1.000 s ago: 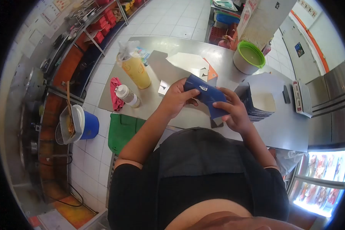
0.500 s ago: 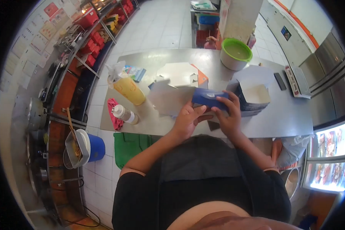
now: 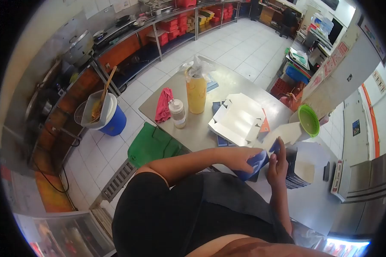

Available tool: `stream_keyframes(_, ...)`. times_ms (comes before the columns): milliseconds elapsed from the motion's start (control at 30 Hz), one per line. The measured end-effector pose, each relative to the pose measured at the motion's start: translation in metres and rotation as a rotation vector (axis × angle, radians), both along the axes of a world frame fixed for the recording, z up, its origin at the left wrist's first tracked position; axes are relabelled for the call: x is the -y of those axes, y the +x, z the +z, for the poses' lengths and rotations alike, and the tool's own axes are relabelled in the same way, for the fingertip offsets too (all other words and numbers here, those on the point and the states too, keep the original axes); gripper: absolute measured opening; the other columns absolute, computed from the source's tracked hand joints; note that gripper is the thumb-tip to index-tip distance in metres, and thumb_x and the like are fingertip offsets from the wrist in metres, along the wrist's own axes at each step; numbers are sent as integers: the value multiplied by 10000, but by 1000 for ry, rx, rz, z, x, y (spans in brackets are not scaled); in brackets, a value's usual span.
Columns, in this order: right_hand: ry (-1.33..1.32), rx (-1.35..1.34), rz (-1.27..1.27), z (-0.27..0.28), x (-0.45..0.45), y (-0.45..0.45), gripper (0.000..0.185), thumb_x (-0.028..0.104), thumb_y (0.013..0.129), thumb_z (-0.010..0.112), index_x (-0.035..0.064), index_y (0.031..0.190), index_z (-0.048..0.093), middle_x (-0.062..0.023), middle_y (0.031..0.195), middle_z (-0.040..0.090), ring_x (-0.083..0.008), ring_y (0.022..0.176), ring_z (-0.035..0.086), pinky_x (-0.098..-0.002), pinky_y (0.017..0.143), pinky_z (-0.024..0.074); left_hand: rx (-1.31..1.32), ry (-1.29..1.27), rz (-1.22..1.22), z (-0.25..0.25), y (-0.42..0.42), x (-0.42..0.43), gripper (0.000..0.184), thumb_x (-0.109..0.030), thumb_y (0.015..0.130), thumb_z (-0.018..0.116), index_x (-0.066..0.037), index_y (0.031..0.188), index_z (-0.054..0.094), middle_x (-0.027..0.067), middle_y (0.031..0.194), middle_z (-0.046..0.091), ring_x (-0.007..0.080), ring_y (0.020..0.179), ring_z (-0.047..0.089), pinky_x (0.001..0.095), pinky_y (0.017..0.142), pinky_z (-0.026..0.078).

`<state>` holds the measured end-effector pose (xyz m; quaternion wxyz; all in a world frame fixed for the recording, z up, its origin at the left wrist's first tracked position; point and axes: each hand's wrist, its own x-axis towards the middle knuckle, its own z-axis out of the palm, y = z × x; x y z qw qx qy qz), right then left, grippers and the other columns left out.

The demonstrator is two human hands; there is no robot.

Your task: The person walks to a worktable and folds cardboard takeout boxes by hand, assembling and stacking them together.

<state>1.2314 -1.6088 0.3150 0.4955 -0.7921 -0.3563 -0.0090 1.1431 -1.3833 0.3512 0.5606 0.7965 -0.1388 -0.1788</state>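
Observation:
Close to my body, above the near side of the metal table, I hold a blue cardboard box (image 3: 254, 165) with its white lid flap (image 3: 284, 133) standing up. My left hand (image 3: 240, 158) grips its near left side, the thumb on the blue panel. At its right end, my right hand (image 3: 278, 167) has its fingers up against a blue side flap. Farther back lies a white unfolded box (image 3: 240, 116) on top of other blue cardboard. To the right of my right hand stands a stack of nested boxes (image 3: 301, 172), dark outside and white inside.
On the metal table (image 3: 152, 103) stand a tall bottle of yellow liquid (image 3: 196, 96), a squeeze bottle (image 3: 177, 115) and a pink cloth (image 3: 164, 105). A green-rimmed tub (image 3: 309, 121) is at the back right. A green bin (image 3: 152, 145) and a blue bucket (image 3: 115, 122) are on the left.
My view has swung, so the table now appears slanted. The box in my hands has turned and tilted, and my left forearm now reaches across my body. Both hands remain on it.

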Motion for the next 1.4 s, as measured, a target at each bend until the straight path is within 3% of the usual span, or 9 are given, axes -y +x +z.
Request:
stream_keyframes(167, -199, 67, -33, -6, -7, 10, 464, 354, 1076, 564, 27, 1405, 551, -162, 840, 679, -240, 738, 674, -355, 696, 515, 70, 47, 37, -33, -6, -11, 788, -348, 832, 765, -33, 1458, 405, 213, 1251, 653, 304, 1112, 658, 401, 934, 520)
stream_keyframes(267, -54, -6, -51, -9, -14, 14, 282, 258, 1104, 523, 21, 1243, 586, -94, 901, 673, -169, 809, 666, -314, 713, 525, -2, 253, 504, -16, -16, -22, 754, -426, 792, 831, -58, 1351, 483, 179, 1210, 663, 321, 1141, 646, 445, 971, 473)
stream_keyframes(400, 192, -82, -103, -11, -26, 15, 191, 204, 1122, 484, 62, 1198, 586, -40, 917, 650, -108, 816, 641, -251, 669, 501, 811, 446, 724, -31, -25, -25, 580, -352, 785, 848, -204, 1271, 568, 76, 1162, 624, 279, 1138, 626, 508, 1007, 373)
stream_keyframes(500, 248, -181, -58, -15, -25, 18, 210, 199, 1128, 476, 36, 1225, 565, -68, 945, 648, -135, 849, 656, -250, 665, 502, 962, 654, 803, -41, -24, -23, 549, -289, 751, 856, -235, 1242, 615, 53, 1192, 609, 283, 1191, 594, 519, 990, 377)
stream_keyframes(767, -95, -51, -157, -29, -38, 13, 296, 175, 1087, 575, -20, 1310, 581, -71, 814, 664, -115, 691, 620, -313, 608, 521, 1025, 644, 700, -54, -23, -7, 281, -176, 860, 735, -269, 1122, 699, 42, 1333, 525, 308, 1474, 370, 732, 1170, 222)
stream_keyframes(1033, -215, 66, -212, -34, -40, -2, 254, 229, 1049, 625, 34, 1200, 686, -192, 826, 743, -344, 715, 750, -405, 644, 565, 1059, 683, 544, -61, -13, -9, 113, -249, 939, 663, -254, 1036, 721, 19, 1326, 539, 280, 1463, 394, 720, 1197, 229)
stream_keyframes(1267, -24, -173, -65, -35, -40, -15, 293, 275, 1116, 491, 38, 1217, 629, -110, 771, 703, -189, 655, 693, -337, 614, 541, 1017, 766, 486, -63, -12, -4, 300, -265, 940, 691, -271, 1240, 705, 108, 1569, 405, 385, 1525, 308, 691, 1218, 176)
stream_keyframes(1367, 277, -371, -103, -60, -25, -2, 373, 340, 1145, 411, 29, 1149, 616, -40, 722, 615, -111, 615, 590, -284, 566, 484, 905, 321, 964, -67, -13, 7, 572, -298, 945, 731, -299, 1482, 535, 190, 1681, 187, 460, 1524, 269, 676, 1219, 168)
stream_keyframes(1400, 328, -402, -84, -65, -21, -1, 398, 359, 1149, 387, 31, 1135, 612, -36, 721, 606, -105, 611, 572, -275, 560, 468, 823, 112, 1045, -66, -13, 6, 849, -326, 955, 741, -330, 1635, 232, 206, 1701, 70, 461, 1515, 281, 670, 1191, 231)
